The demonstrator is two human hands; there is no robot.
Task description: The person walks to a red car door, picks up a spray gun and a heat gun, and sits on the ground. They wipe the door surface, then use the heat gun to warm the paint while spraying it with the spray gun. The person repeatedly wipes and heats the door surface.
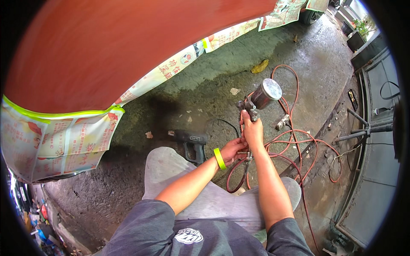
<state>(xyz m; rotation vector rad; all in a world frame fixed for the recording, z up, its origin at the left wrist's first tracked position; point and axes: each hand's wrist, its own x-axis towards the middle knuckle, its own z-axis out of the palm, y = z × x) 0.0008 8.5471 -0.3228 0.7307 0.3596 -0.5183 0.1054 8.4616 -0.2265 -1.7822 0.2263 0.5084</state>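
Observation:
In front of my knees I hold a spray gun (pixel 248 106) with a round metal paint cup (pixel 271 89) tilted up and to the right. My right hand (pixel 254 133) is wrapped around its grip, thumb up near the gun's body. My left hand (pixel 233 152) is closed at the lower end of the grip, beside the hose fitting (pixel 249 156); its fingertips are partly hidden. A ring of yellow-green masking tape (pixel 219 158) sits around my left wrist. The red air hose (pixel 232 187) loops down from the fitting.
A heat gun (pixel 193 140) lies on the wet concrete left of my hands. Hose coils (pixel 294 141) spread to the right. A reddish-brown car panel (pixel 119 51), edged with masking paper (pixel 72 145), fills the upper left. A metal stand (pixel 367 128) is at right.

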